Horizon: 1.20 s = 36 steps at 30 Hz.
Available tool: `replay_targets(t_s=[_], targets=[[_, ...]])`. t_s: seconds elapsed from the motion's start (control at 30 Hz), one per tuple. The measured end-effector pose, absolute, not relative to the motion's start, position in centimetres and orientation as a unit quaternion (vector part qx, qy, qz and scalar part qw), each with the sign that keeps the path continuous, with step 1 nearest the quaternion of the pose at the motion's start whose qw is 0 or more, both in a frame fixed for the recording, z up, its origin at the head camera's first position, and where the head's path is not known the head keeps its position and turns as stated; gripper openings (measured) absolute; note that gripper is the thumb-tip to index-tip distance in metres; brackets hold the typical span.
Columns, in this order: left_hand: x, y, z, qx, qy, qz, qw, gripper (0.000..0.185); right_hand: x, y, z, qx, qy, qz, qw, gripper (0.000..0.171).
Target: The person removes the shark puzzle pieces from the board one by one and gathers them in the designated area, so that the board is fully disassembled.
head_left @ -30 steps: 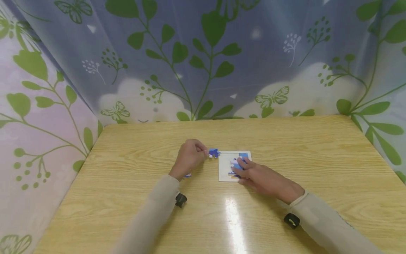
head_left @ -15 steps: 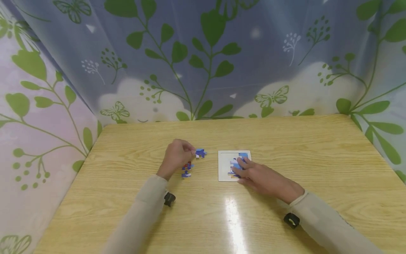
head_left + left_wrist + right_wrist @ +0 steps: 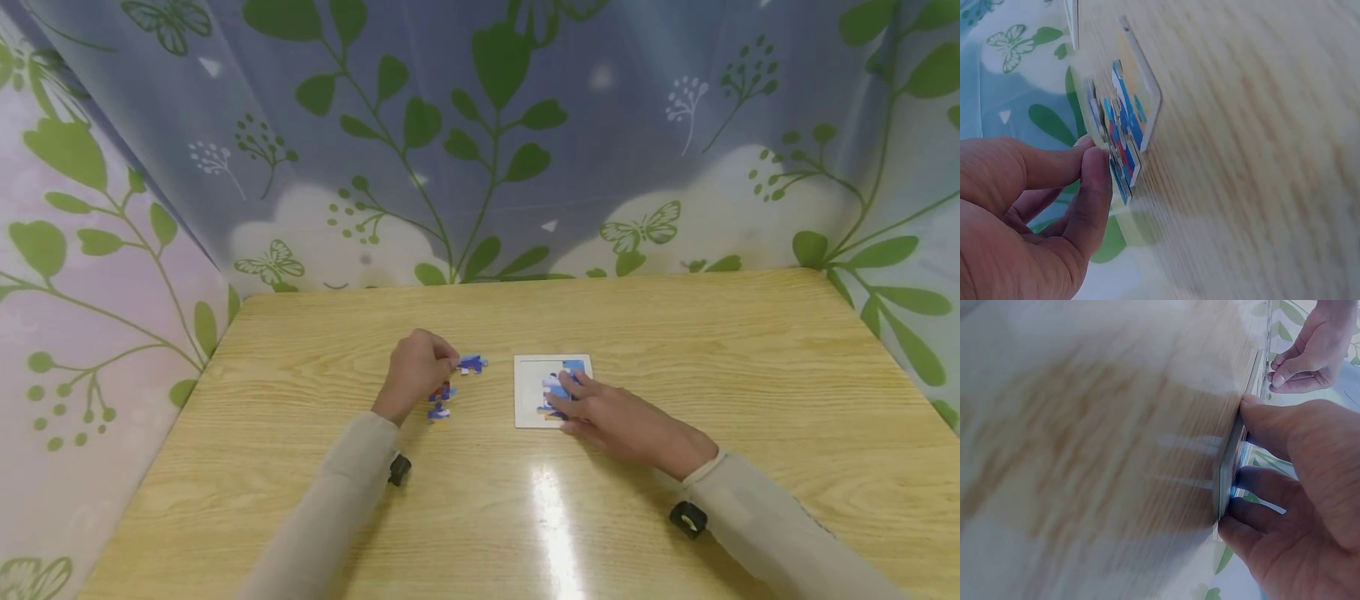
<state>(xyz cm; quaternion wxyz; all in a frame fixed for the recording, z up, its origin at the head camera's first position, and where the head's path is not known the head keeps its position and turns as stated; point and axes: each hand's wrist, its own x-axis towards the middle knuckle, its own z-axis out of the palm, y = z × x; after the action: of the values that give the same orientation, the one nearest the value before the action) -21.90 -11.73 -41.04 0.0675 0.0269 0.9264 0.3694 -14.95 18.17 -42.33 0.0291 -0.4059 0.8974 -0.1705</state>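
Between thumb and fingertips, my left hand (image 3: 420, 367) pinches the left end of a blue jigsaw piece (image 3: 472, 364), low over the table. Two more jigsaw pieces lie just below it: one red and blue (image 3: 442, 392), one blue and white (image 3: 439, 412). To the right is a square white puzzle tray (image 3: 528, 392) with blue picture pieces fitted in its right part. My right hand (image 3: 615, 417) rests on that right part with fingers spread, covering some of the pieces. The right wrist view shows its thumb (image 3: 1260, 419) against the tray's edge.
Everything lies on a wood-grain table (image 3: 375, 517). A leaf-patterned curtain (image 3: 420, 167) hangs along its back edge and both sides. Black bands (image 3: 688, 519) sit at both sleeve cuffs.
My left hand has drawn the blue jigsaw piece leftward, away from the tray's upper left corner. Over the last half second the piece tilted flatter. My right hand has stayed on the tray.
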Motion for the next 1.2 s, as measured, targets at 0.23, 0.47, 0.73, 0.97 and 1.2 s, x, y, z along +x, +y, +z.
replay_targets(t_s=[0.23, 0.47, 0.73, 0.97, 1.2], targets=[[-21.8, -11.4, -40.8, 0.038, 0.933, 0.355, 0.055, 0.01, -14.9, 18.2, -42.3, -0.403, 0.899, -0.17, 0.031, 0.041], [-21.5, -9.2, -40.7, 0.08, 0.937, 0.335, 0.051, 0.005, -15.0, 18.2, -42.4, -0.401, 0.9, -0.166, 0.031, 0.041], [-20.9, -5.5, -40.9, 0.138, 0.931, 0.33, 0.068, 0.005, -15.1, 18.1, -42.5, -0.398, 0.902, -0.165, 0.037, 0.042], [-20.4, -2.7, -41.2, 0.168, 0.928, 0.321, 0.087, 0.008, -15.1, 18.1, -42.4, -0.396, 0.902, -0.166, 0.043, 0.042], [-20.1, -1.4, -41.3, 0.162, 0.93, 0.318, 0.091, 0.005, -15.0, 18.2, -42.1, -0.394, 0.902, -0.169, 0.052, 0.041]])
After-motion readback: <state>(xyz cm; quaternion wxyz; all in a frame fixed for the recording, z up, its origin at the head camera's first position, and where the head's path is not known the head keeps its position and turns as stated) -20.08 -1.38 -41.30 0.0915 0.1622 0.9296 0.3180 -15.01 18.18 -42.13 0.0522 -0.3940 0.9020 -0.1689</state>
